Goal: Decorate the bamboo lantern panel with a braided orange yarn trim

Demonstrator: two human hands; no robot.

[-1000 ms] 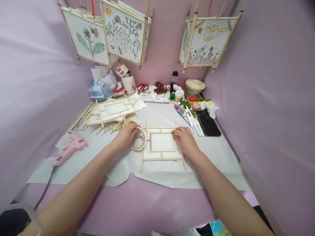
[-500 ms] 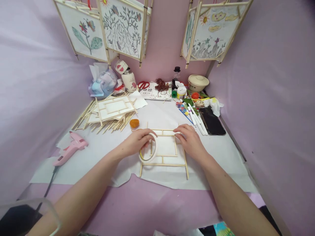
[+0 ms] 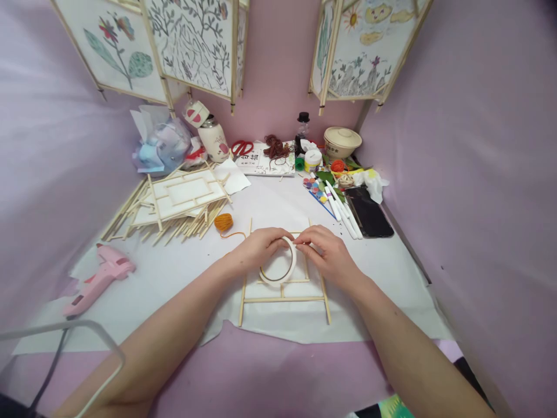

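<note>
Left hand (image 3: 257, 248) had the tape roll (image 3: 293, 261) gripped right over the stick frame (image 3: 282, 300) on the white sheet (image 3: 161, 278), and right hand (image 3: 329, 251) was fingertips-up-against the roll's edge, couldn't tell if pinching anything tho.

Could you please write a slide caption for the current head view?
Left hand holds a white tape roll over a stick frame, right hand at the roll's edge.
</note>
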